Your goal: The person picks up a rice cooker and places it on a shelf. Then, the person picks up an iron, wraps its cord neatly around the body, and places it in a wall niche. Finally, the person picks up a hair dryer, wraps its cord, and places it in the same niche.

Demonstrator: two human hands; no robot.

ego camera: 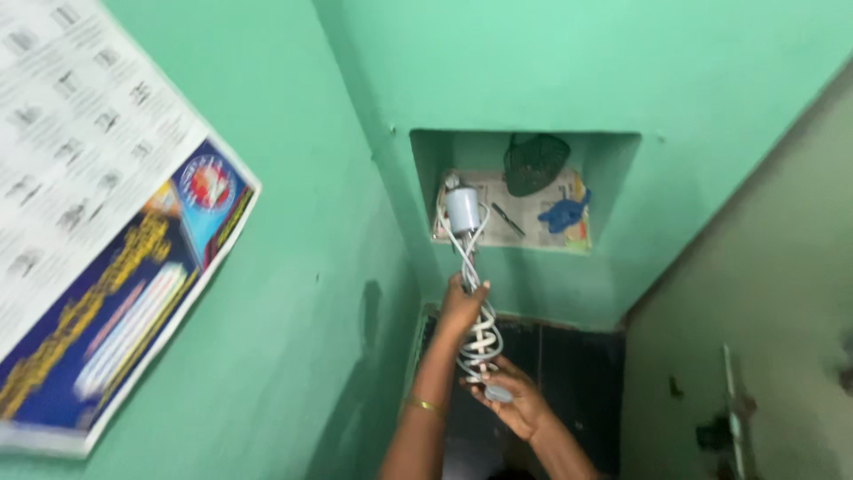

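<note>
On the left wall hangs a paper calendar (98, 213), its lower part dark blue with yellow print. Right of it, near the middle, the left hand (462, 307) is raised and closed around the metal coil of an immersion heater (475, 293), gripping it partway up. The heater's grey plastic head (463, 210) points up at a recessed wall shelf (613, 169), just at its left front edge. Its white cord (480, 342) is looped round the coil. Just below and to the right, the right hand (511, 396) cups the coil's lower end, fingers loosely curled under it. Farther right on the shelf lie a dark mesh strainer (536, 163), a thin dark tool (507, 219) and a blue cloth-like thing (565, 213). The heater looks to be at the shelf mouth, held in both hands; moving it calls for a steady grip so the cord stays wound.
</note>
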